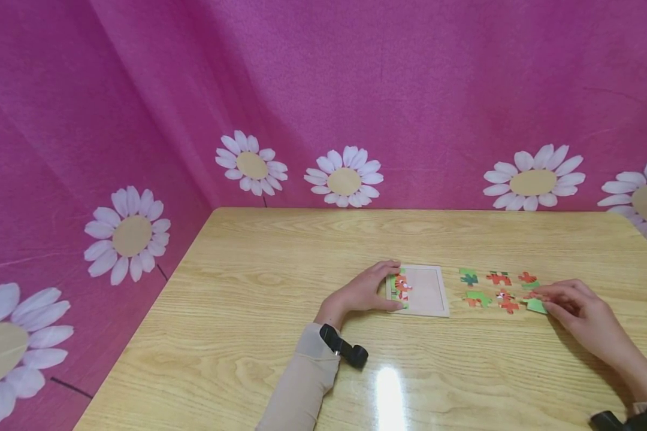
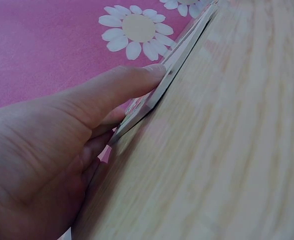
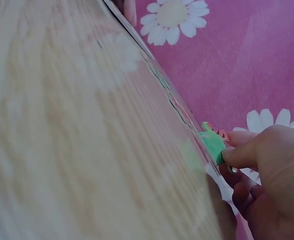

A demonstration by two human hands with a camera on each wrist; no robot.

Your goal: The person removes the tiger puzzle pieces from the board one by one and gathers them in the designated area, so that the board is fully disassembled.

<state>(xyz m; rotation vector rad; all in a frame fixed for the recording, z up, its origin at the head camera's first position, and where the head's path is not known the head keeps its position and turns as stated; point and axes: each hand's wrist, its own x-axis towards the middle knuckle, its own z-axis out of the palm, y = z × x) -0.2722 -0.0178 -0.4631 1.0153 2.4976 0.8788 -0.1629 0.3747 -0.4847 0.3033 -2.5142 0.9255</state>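
Observation:
My left hand [image 1: 358,292] holds the left end of a square, pale puzzle frame [image 1: 432,313], its thumb at the near edge and its fingers at the far edge. Inside, fitted red and green pieces [image 1: 401,286] line the left side; the remaining base is bare. In the left wrist view the thumb lies on the rim of the frame [image 2: 161,90]. To the right, my right hand [image 1: 593,317] pinches a green and red jigsaw piece [image 1: 536,306] between thumb and fingers. In the right wrist view that piece [image 3: 212,144] is tilted up at the table's surface; its far side is hidden.
Between frame and right hand lie several loose pieces in two rows, among them a green one [image 1: 469,276], a red one [image 1: 498,278] and a red-and-white one [image 1: 507,301]. The wooden table [image 1: 280,257] meets a pink flowered curtain [image 1: 431,108] at the back and left.

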